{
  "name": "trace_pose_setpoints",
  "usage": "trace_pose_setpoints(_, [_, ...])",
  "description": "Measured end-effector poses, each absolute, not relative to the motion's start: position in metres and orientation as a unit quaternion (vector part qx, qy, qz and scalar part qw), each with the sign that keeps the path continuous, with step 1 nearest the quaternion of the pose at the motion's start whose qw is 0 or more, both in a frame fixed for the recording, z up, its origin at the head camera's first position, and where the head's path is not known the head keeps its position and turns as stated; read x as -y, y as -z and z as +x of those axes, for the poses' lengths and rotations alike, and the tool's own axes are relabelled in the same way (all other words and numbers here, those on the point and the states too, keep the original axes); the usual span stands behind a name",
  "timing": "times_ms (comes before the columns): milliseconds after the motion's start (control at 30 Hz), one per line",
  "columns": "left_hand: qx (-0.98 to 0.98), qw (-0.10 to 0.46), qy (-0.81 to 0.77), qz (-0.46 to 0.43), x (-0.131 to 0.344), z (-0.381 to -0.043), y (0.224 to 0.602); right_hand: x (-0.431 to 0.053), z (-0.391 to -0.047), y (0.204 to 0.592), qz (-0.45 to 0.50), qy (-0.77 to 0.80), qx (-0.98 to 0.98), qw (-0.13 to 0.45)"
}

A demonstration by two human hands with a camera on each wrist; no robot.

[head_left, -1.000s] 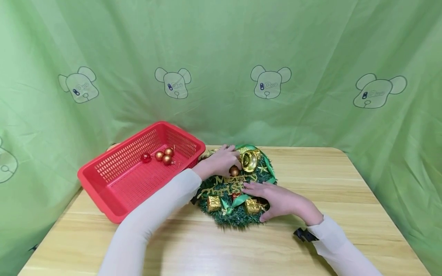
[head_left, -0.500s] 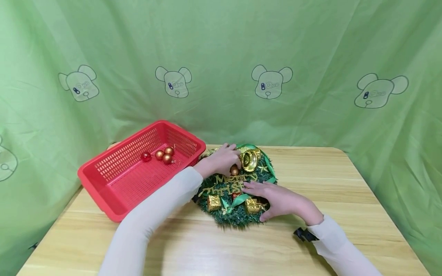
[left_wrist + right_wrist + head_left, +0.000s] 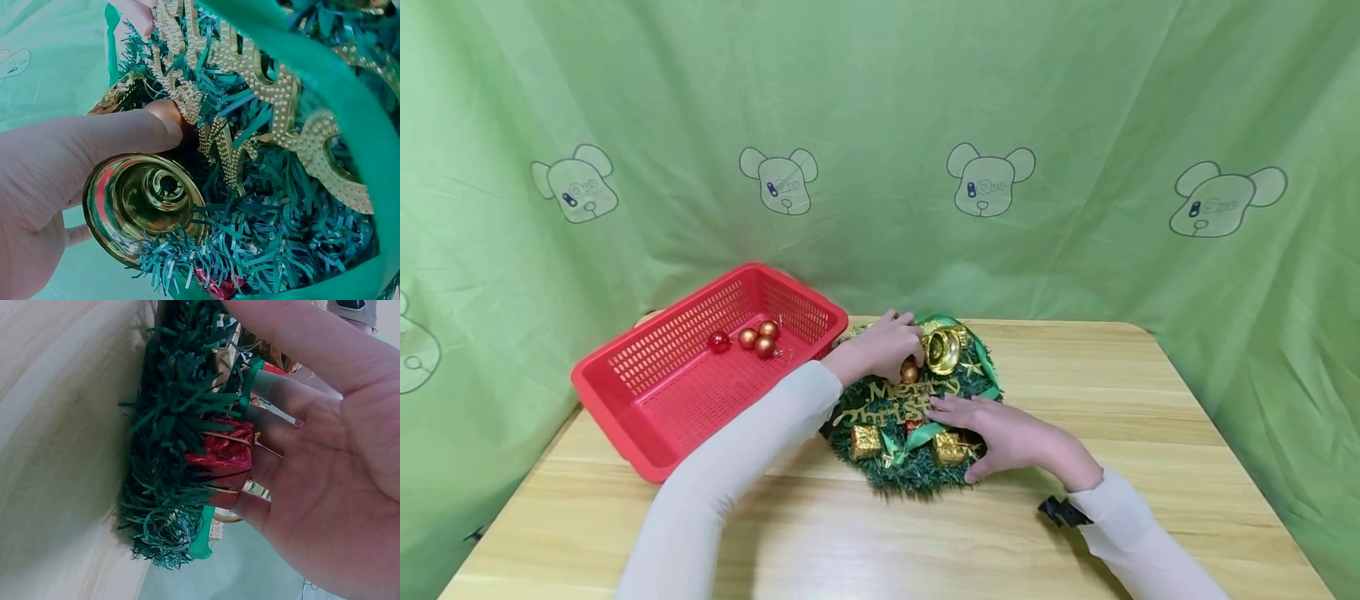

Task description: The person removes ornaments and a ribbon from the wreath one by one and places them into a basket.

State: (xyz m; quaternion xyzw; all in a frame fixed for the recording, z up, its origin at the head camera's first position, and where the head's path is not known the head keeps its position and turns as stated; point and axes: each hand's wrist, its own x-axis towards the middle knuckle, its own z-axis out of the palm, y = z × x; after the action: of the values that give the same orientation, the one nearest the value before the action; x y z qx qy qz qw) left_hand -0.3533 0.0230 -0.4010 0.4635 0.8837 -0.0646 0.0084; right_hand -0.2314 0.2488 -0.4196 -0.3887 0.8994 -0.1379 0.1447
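Observation:
A green tinsel Christmas wreath (image 3: 910,479) lies on the table, decorated with gold "Merry Christmas" lettering (image 3: 898,412), a gold bell (image 3: 942,350), gold gift boxes (image 3: 866,442) and green ribbon. At its upper part, my left hand (image 3: 883,346) holds a copper-gold bauble (image 3: 910,372). The left wrist view has the thumb on that bauble (image 3: 165,114), just beside the bell (image 3: 147,200); the other fingers are mostly hidden. My right hand (image 3: 1018,437) rests on the wreath's right side with fingers spread. In the right wrist view its palm (image 3: 344,462) faces a red gift box (image 3: 228,459).
A red plastic basket (image 3: 617,417) stands left of the wreath, close to it. Inside lie several gold baubles (image 3: 765,346) and a clear red one (image 3: 718,342). The wooden table (image 3: 1150,433) reaches back to a green curtain (image 3: 880,250).

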Motion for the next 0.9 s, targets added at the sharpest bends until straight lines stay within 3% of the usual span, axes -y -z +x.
trace_pose_setpoints(900, [-0.881, -0.007, 0.052, 0.471, -0.0197, -0.3435, 0.3915, -0.2477, -0.2287, 0.4209, -0.384, 0.138, -0.902, 0.142])
